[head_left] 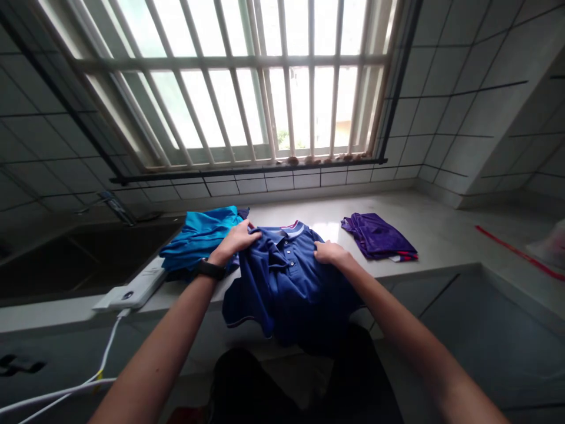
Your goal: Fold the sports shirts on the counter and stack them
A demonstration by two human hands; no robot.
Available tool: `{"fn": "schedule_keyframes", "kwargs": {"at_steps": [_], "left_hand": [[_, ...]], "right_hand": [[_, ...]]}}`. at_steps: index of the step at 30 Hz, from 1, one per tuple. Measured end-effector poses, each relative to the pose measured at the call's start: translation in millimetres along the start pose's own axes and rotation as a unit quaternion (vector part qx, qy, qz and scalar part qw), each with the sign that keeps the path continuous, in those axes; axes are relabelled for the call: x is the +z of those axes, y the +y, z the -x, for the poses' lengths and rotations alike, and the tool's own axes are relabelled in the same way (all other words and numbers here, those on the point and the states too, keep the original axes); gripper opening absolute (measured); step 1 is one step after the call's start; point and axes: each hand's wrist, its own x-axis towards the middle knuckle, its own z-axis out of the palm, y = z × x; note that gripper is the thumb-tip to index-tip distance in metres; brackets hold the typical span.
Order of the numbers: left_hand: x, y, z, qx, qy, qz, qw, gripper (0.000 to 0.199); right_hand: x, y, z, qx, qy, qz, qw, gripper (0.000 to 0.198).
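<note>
A dark blue polo shirt lies over the counter's front edge, its buttoned placket and striped collar facing up and its lower part hanging down. My left hand, with a black band on the wrist, pinches the shirt near the shoulder on the left. On the other side my right hand grips the cloth beside the placket, fingers closed. Just left of the shirt sits a pile of bright blue clothes, with darker cloth under it. A folded purple garment with a red and white edge rests to the right.
A dark sink with a faucet is at the left. A white power strip with its cable lies at the counter edge. A red strip and a clear plastic bag are far right. Behind the counter is a barred window.
</note>
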Motion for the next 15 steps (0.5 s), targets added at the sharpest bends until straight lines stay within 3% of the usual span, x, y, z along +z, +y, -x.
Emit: {"fn": "schedule_keyframes", "kwargs": {"at_steps": [2,3,4,6,8,10,12,15], "left_hand": [[-14.5,-12.8,1.3,0.021,-0.132,0.024,0.991,0.038],[-25.1,-19.1,0.7,0.024,-0.154,0.031,0.987,0.043],[-36.7,-24.3,-0.8,0.013,-0.125,0.029,0.992,0.043],[-58.9,-29.8,-6.2,-0.028,0.054,0.0,0.998,0.036],[-73.7,-27.5,-13.4,-0.039,0.245,-0.051,0.967,0.032],[-77.4,-18.7,-20.0,-0.012,0.326,-0.127,0.937,0.034],[-69.8,-6.1,-25.0,0.025,0.291,-0.23,0.928,0.032],[-41.0,14.4,-29.7,0.075,0.171,-0.335,0.924,0.035]], "right_hand": [[18.8,-0.7,1.2,0.019,0.016,0.024,0.999,0.045],[24.5,-0.3,0.1,0.025,0.03,0.034,0.999,0.048],[28.2,0.3,-2.1,0.029,0.048,0.043,0.998,0.05],[31.4,1.6,-8.6,0.037,0.076,0.052,0.995,0.053],[31.5,2.4,-16.9,0.048,0.089,0.056,0.993,0.055],[30.4,2.9,-25.5,0.058,0.092,0.054,0.993,0.055],[29.0,3.6,-32.6,0.067,0.091,0.048,0.992,0.055],[28.1,6.1,-38.7,0.077,0.095,0.034,0.992,0.057]]}}
